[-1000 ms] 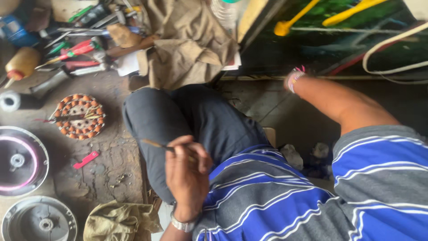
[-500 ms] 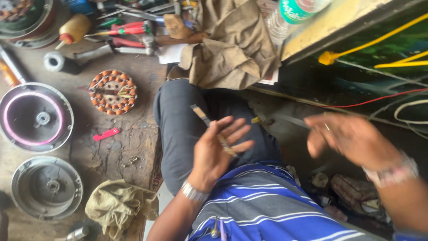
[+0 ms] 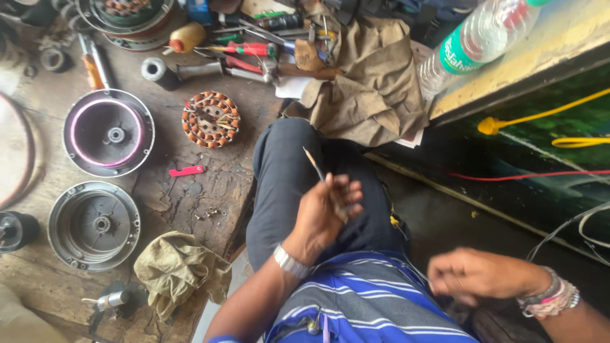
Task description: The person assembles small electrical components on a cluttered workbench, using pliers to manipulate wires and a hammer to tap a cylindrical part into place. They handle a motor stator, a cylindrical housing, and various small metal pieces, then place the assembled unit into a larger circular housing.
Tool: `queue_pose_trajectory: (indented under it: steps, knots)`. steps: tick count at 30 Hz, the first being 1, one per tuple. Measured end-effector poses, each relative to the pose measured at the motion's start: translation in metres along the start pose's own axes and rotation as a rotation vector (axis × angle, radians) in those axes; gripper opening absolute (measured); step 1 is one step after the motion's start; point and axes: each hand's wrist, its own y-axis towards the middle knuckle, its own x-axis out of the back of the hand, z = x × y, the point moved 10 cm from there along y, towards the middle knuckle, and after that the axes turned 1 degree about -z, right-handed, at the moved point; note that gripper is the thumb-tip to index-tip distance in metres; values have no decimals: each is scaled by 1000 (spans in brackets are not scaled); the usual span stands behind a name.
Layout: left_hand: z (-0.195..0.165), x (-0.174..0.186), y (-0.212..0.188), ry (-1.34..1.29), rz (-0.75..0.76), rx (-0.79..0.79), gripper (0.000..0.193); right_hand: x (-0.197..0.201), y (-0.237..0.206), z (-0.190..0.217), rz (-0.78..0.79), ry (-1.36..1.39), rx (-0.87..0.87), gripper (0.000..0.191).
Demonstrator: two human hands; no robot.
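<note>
Cluttered wooden desk (image 3: 190, 203) beside my knee. My left hand (image 3: 324, 213) pinches a thin stick (image 3: 313, 164) over it; keep it steady. My right hand (image 3: 473, 276) looks blurred, grip unclear.

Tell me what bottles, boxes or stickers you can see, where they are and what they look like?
Plastic bottle: lying tilted on the yellowish ledge at the top right; clear and ribbed.
Bottle label: wrapped round the bottle's middle; a green band with white print.
No boxes, signs or screens show anywhere else among the tools and round metal parts.
</note>
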Motion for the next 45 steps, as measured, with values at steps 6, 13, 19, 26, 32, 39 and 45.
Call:
queue_pose_trajectory:
  steps: [6,13,19,26,32,39,45]
  knots:
    - [35,-36,-7,-117,14,194,50,1,6,60,-89,-199,419,18]
    - [-13,-86,-5,-84,182,-60,60,-7,-47,-20,72,-979,377,11]
    - [-73,-76,-7,-174,130,-307,51,31,-22,-183,143,-955,-129,14]
    - [-128,-62,-45,-151,138,-541,41,58,18,-163,26,-997,-269,26]
    - [-150,-45,-52,-122,152,-624,33,50,36,-86,-37,-1073,-250,38]
    - [-155,2,-52,26,-102,-750,45,47,-81,116,-1150,-1300,549,46]
    - [-155,5,-32,284,-8,-865,48,43,-315,44,-2381,-814,598,27]
